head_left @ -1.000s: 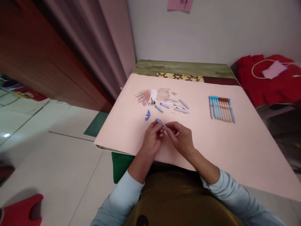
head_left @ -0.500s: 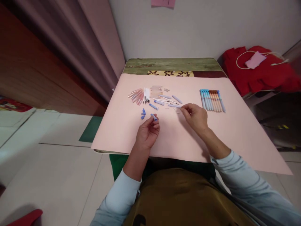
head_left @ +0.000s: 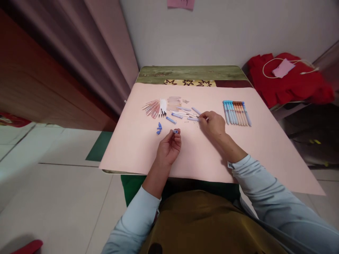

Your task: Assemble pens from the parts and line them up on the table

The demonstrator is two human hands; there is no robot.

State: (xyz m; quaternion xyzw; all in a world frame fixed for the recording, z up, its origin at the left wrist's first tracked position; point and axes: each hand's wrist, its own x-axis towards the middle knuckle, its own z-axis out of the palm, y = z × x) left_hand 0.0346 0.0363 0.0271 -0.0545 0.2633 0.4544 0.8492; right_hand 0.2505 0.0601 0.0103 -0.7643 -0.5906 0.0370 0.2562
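Note:
My left hand (head_left: 170, 146) is closed around a short blue pen barrel piece (head_left: 175, 131), its round open end turned up toward me. Over the middle of the table, my right hand (head_left: 214, 124) has its fingertips pinched at the tip end of a white pen refill (head_left: 185, 114). That refill lies among lavender pen barrels (head_left: 196, 110). Blue-ended barrel pieces (head_left: 171, 120) rest just beyond my left hand. To the left of that hand sit several small blue clips (head_left: 159, 128). Tiny clear bits and springs (head_left: 186, 121) lie close to my right fingertips.
At the back left are fanned pinkish barrels (head_left: 152, 108), white refills with black tips (head_left: 163, 107) and clear barrels (head_left: 174, 103). Small metal parts (head_left: 185, 101) lie beside them. A row of assembled pens (head_left: 237, 113) is on the right. Red cloth (head_left: 286, 83) lies beyond the table.
My right hand has shifted from the end of a lavender barrel to the refill tip just above it. The piece in my left hand has tilted so its open end faces me.

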